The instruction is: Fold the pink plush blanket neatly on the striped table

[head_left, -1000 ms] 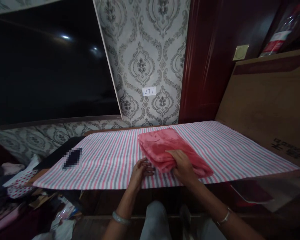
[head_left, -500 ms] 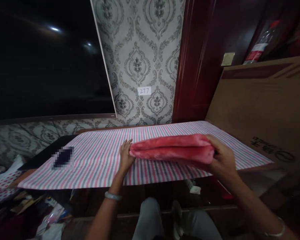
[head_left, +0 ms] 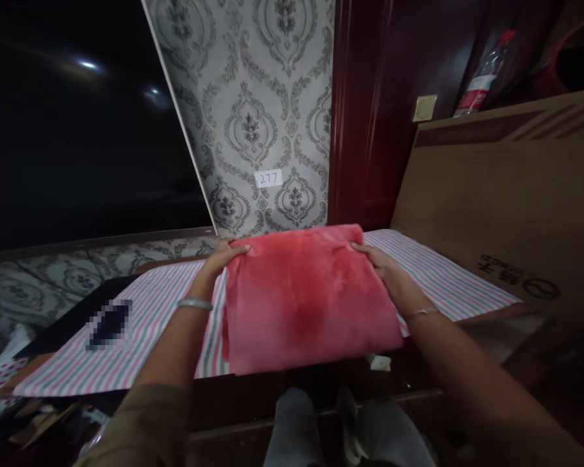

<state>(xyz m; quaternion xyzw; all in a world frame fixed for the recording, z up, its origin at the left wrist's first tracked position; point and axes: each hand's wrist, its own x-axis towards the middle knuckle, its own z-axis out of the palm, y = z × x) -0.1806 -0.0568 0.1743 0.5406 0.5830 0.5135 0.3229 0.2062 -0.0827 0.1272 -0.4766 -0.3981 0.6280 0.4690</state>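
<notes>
A folded red plush cloth (head_left: pixel 306 298), fading to pink along its near part, is held up over the front of the striped cover (head_left: pixel 156 311). At its far left corner my left hand (head_left: pixel 224 256) grips it, thumb on top and fingers mostly hidden. My right hand (head_left: pixel 387 271) is closed on the far right edge, the thumb lying over the surface and the other fingers out of sight beneath. The cloth's broad face is turned toward me and its near edge hangs past the table's front edge.
A large cardboard box (head_left: pixel 496 194) stands on the right, with a plastic bottle (head_left: pixel 481 78) behind its top edge. A big dark screen (head_left: pixel 92 130) is at the left. A dark blurred-out object (head_left: pixel 109 324) lies on the cover's left side.
The folded cloth has turned from edge-on to showing its broad face. Both hands have shifted to its far corners, and my left forearm has come further into view.
</notes>
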